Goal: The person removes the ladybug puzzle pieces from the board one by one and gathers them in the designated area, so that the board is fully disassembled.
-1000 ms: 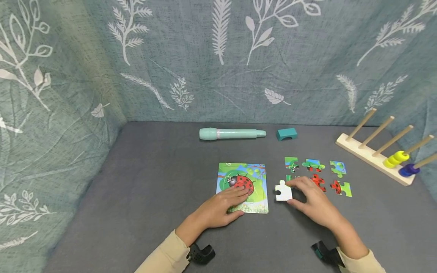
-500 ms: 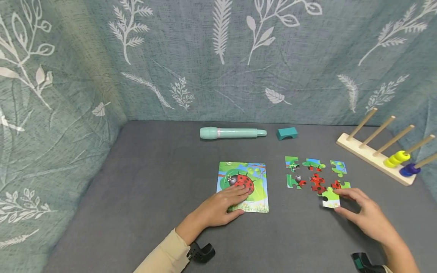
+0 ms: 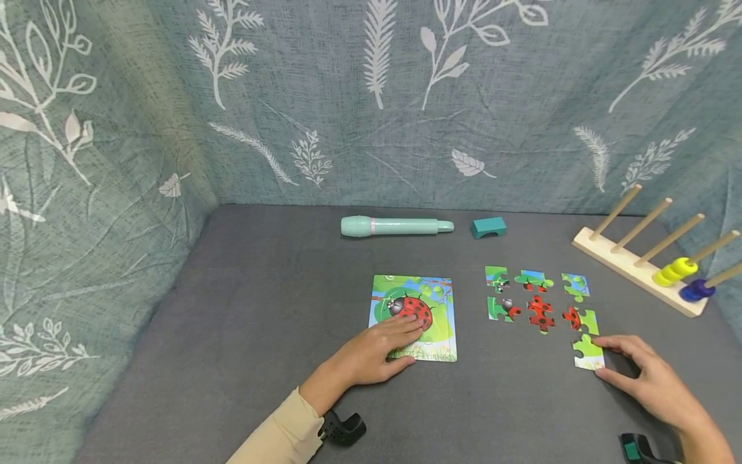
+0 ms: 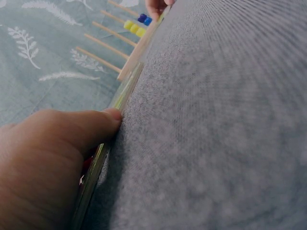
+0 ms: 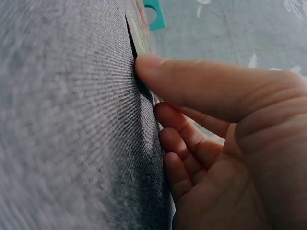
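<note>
My left hand [image 3: 373,353] rests on the square ladybug puzzle board [image 3: 437,328], fingers laid over the picture and thumb at the lower edge. In the left wrist view the thumb [image 4: 96,124] touches the board's edge. With thumb and index finger, my right hand [image 3: 657,380] pinches the right side of a green-and-white jigsaw piece [image 3: 589,352]. That piece, picture side up, lies just below a red-and-green piece [image 3: 588,320]. In the right wrist view the held piece [image 5: 136,36] shows edge-on, low over the dark cloth.
Several other jigsaw pieces, including a red spotted one [image 3: 540,312], lie in two rows right of the board. Behind are a mint-green pen-shaped tube [image 3: 402,226] and a teal arch block [image 3: 489,227]. A wooden peg stand [image 3: 634,267] with yellow and blue beads stands at right.
The right hand has carried the pinched piece from beside the board to the right, below the red-and-green piece. Its white back showed first; now its picture faces up. The left hand stays put.
</note>
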`<state>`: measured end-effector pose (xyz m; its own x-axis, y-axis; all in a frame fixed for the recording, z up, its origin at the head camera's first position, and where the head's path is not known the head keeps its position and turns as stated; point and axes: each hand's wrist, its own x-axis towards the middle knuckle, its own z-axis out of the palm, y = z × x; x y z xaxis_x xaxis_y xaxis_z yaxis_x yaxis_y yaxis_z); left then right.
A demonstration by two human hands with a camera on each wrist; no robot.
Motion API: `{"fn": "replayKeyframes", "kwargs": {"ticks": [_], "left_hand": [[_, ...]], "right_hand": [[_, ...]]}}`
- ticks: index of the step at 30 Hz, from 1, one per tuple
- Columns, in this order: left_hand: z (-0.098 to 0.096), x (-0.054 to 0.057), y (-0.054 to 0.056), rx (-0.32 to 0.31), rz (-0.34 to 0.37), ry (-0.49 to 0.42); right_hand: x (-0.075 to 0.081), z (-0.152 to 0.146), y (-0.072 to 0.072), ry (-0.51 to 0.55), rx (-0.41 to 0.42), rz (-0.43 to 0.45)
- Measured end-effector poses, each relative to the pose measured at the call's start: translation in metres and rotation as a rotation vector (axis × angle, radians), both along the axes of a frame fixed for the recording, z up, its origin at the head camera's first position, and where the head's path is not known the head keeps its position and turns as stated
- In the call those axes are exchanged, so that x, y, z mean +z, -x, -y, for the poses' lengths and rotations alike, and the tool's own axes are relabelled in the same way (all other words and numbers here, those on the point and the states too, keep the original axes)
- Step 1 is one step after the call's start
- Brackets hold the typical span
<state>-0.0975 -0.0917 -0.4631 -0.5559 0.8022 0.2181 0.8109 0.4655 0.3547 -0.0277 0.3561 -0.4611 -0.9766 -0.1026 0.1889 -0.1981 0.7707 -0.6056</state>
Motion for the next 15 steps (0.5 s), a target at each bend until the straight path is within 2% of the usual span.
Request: {"fn": "replayKeyframes", "kwargs": {"ticks": [4, 10, 15], "left_hand": [[-0.0003, 0.0, -0.0009, -0.009, -0.014, -0.004], [-0.0008, -0.0012, -0.0019, 0.005, -0.039, -0.012], [-0.0007, -0.0023, -0.0027, 0.011, -0.057, -0.026]], "right_hand": [[-0.0026, -0.0008, 0.0002, -0.011, -0.002, 0.036], [-0.0043, -0.0034, 0.0005, 0.044, 0.007, 0.019], [-0.0049, -0.0033, -0.0004, 0.077, -0.027, 0.02]]}}
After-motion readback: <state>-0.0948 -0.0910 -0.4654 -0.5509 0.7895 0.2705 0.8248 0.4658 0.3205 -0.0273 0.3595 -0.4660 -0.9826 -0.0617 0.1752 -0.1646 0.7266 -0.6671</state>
